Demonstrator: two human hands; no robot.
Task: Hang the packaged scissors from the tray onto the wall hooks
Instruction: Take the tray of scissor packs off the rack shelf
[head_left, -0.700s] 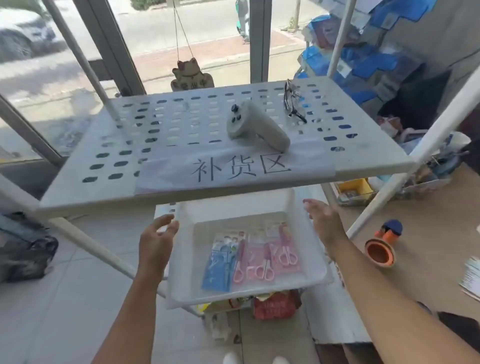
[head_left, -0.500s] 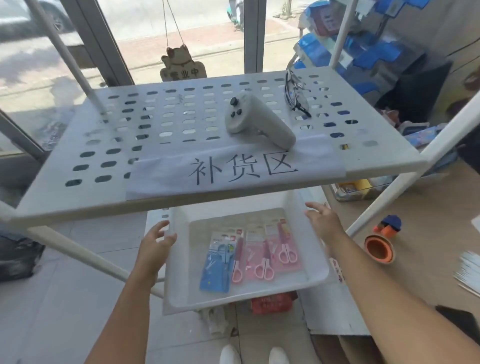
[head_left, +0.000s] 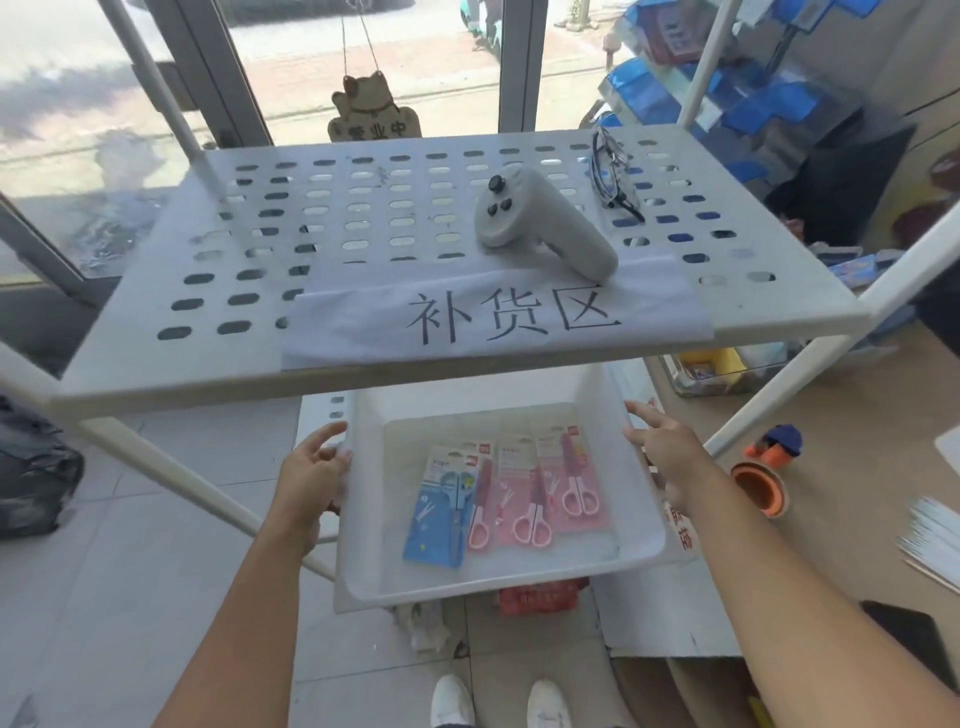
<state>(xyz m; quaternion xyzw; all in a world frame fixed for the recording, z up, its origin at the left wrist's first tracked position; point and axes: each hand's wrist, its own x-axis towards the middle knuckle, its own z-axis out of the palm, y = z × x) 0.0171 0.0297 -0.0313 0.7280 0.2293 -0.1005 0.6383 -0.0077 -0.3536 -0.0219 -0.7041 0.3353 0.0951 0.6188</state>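
A white plastic tray (head_left: 363, 582) juts out from under the top shelf of a white rack. Flat in it lie several packaged scissors: a blue pack (head_left: 441, 512) on the left and pink packs (head_left: 571, 483) beside it, overlapping. My left hand (head_left: 311, 467) is against the tray's left rim, fingers and thumb curled onto the wall. My right hand (head_left: 665, 447) rests at the right rim with its fingers stretched forward and apart. No wall hooks are clearly in view.
The perforated top shelf (head_left: 260, 249) overhangs the tray's back and carries a grey controller (head_left: 540, 223), folded glasses (head_left: 613, 171) and a paper sign. White rack legs slant past both hands. An orange tape dispenser (head_left: 763, 478) lies on the floor at right. A display of blue packs (head_left: 727, 93) stands at the far right.
Both hands have closed in on the tray's sides; the left went from hovering open to curling on the left rim. The view has shifted closer and lower.
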